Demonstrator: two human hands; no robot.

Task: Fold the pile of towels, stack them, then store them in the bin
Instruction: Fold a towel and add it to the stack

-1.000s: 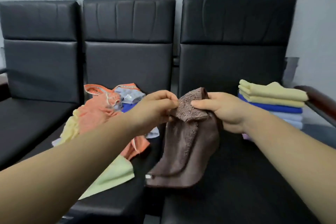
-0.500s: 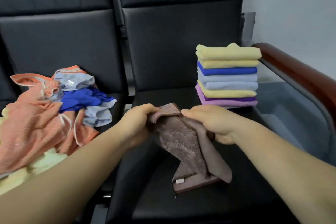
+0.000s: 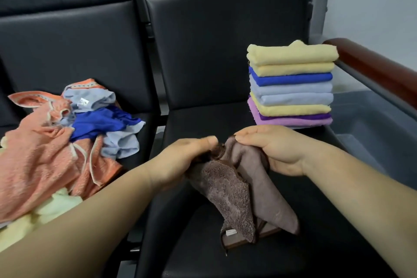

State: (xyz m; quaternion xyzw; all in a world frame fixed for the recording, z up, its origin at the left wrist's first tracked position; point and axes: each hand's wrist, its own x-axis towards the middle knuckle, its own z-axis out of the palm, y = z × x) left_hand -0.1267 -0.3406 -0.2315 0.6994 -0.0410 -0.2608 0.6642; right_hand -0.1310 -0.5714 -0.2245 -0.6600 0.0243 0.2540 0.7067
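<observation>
A brown towel point(image 3: 239, 196) hangs crumpled over the right black seat point(image 3: 203, 119), its lower end with a small label touching the cushion. My left hand point(image 3: 180, 160) grips its top edge from the left. My right hand point(image 3: 273, 149) grips the same edge just to the right, the two hands close together. A neat stack of folded towels point(image 3: 291, 83), yellow, blue, grey and purple, stands at the back right of that seat. An unfolded pile of towels point(image 3: 56, 142), orange, blue, grey and pale yellow, lies on the seat to the left.
A dark red wooden armrest point(image 3: 379, 70) runs along the right side, with a grey surface point(image 3: 370, 128) below it. The black seat backs point(image 3: 225, 40) rise behind the towels. No bin is in view.
The view has dropped and shifted right. Both hands lowered the brown towel toward the right seat, and its bottom end now rests on the cushion. My hands have drawn closer together.
</observation>
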